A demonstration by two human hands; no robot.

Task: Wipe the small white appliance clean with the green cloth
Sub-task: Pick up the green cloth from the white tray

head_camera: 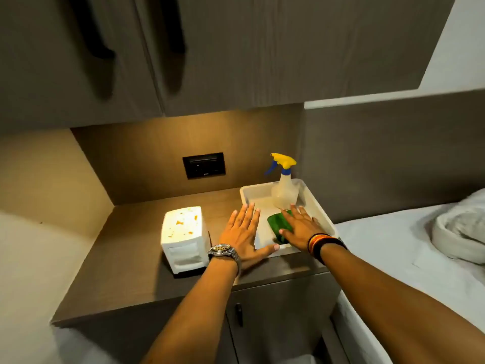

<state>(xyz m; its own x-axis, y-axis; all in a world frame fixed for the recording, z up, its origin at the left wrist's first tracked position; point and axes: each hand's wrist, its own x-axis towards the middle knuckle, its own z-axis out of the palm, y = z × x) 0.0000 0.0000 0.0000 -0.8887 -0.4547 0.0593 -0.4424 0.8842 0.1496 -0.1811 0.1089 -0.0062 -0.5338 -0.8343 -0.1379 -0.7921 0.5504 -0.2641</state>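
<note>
Tray (324, 214): holding cloth (278, 223) and spray bottle (284, 190); both hands, left (242, 232) and right (301, 227), hovering open-palmed above; stained appliance (182, 235) sitting left of it.

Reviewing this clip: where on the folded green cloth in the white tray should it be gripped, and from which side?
Probably the folded green cloth's near-left edge, pinched from above. It lies flat in the shallow white plastic tray, whose walls block a sideways approach, and the clear spray bottle with yellow nozzle stands behind it. The open right hand already hovers over its right part; the open left hand is beside it.
</note>
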